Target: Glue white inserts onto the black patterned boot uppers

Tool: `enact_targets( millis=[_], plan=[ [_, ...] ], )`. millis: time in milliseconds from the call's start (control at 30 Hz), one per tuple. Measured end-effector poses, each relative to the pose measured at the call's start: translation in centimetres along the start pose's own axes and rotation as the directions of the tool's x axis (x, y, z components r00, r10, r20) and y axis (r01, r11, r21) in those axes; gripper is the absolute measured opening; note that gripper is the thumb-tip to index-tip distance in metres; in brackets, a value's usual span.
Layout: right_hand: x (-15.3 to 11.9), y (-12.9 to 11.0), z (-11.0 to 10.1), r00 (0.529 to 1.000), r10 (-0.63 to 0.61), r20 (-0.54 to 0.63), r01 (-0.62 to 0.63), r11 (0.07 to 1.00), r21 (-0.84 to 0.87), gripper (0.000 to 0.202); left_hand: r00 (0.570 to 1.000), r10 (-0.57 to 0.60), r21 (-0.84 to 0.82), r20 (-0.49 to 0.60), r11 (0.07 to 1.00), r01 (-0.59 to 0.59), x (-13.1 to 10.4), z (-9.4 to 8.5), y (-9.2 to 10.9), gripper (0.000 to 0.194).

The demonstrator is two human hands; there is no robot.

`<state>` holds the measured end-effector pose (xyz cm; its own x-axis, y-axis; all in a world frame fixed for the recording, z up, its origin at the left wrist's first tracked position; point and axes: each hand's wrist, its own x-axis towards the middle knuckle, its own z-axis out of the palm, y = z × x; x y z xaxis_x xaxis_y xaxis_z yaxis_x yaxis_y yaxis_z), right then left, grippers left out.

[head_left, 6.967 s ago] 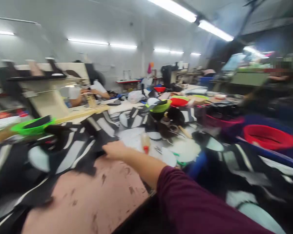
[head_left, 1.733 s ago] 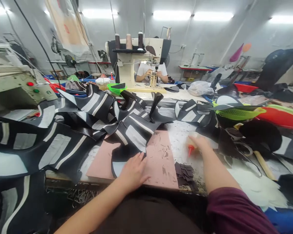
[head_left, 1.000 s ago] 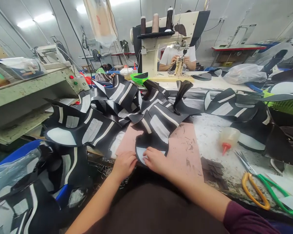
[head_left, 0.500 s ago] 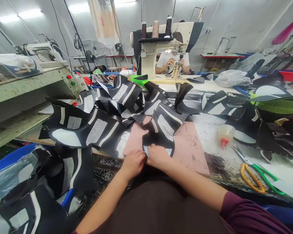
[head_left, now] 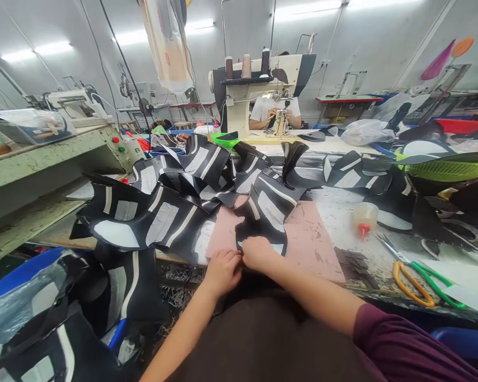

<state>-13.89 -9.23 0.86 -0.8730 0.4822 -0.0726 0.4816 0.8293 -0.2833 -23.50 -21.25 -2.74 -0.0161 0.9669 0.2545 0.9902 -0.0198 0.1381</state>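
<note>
A black shoe upper (head_left: 269,204) with pale reinforcing strips rests on a pink board (head_left: 314,239), its near curved edge toward me. My right hand (head_left: 258,253) is closed on that near edge, beside a white patch. Close against it, my left hand (head_left: 223,270) has its fingers curled at the left end of the same edge. The fingertips of both hands meet there and hide the exact spot they grip. Several similar black uppers (head_left: 173,217) lie heaped beyond and to the left of the board.
At right lie scissors (head_left: 412,276) with orange and green handles, and a squeeze bottle (head_left: 364,217) with a red tip. A blue bin (head_left: 27,270) holds more uppers at lower left. Behind the bench, a person works at a sewing machine (head_left: 239,101).
The camera view has tilted slightly upward, so the scene sits lower. Both hands remain at the upper's near edge, and the right fingers look more tightly curled.
</note>
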Motion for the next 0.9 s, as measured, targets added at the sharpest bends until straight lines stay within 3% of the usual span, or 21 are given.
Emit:
enact_targets(
  millis=[167,267,333,433,600,667,733,767,833,900],
  plan=[
    [-1.7,4.0,-0.3,0.956,0.286,-0.063,-0.253,0.914,0.316,0.01,0.998,0.034,0.053,0.047,0.998,-0.037,0.8,-0.5,0.4,0.013],
    [-2.9,5.5,-0.1,0.905,0.42,-0.071,-0.324,0.786,0.526,0.012,0.995,0.049,0.067,0.082,0.996,-0.055,1.3,-0.8,0.5,0.012],
    [-3.7,6.3,0.1,0.871,0.485,-0.072,-0.325,0.682,0.655,0.012,0.993,0.058,0.079,0.105,0.995,-0.066,1.5,-0.9,0.6,0.022],
    [-5.3,8.7,-0.3,0.802,0.591,-0.089,-0.275,0.497,0.823,0.009,0.98,0.079,0.129,0.182,0.986,-0.104,1.8,-1.2,0.6,0.039],
    [-8.6,14.0,-3.1,0.561,0.814,-0.151,-0.02,0.196,0.98,0.019,0.967,0.046,0.079,0.25,0.995,-0.068,2.8,-1.3,0.8,0.04],
    [-9.2,14.2,-4.0,0.519,0.843,-0.142,0.101,0.105,0.989,0.023,0.972,0.024,0.03,0.232,0.999,-0.031,3.6,-1.3,1.3,0.035],
    [-9.1,12.7,-4.2,0.569,0.816,-0.103,0.181,-0.002,0.983,0.023,0.985,-0.04,-0.209,0.169,0.975,0.076,4.7,-1.0,2.0,0.035],
    [-8.8,11.4,-4.0,0.612,0.786,-0.082,0.199,-0.053,0.979,0.023,0.984,-0.102,-0.421,0.145,0.894,0.155,5.2,-0.8,2.4,0.037],
    [-7.7,8.7,-3.0,0.713,0.7,-0.028,0.187,-0.152,0.971,0.024,0.958,-0.234,-0.779,0.166,0.564,0.273,6.1,-0.3,3.1,0.045],
    [-6.6,6.6,-1.8,0.803,0.595,0.036,0.127,-0.23,0.965,0.027,0.922,-0.314,-0.898,0.225,0.301,0.321,6.8,0.4,3.5,0.057]
  ],
)
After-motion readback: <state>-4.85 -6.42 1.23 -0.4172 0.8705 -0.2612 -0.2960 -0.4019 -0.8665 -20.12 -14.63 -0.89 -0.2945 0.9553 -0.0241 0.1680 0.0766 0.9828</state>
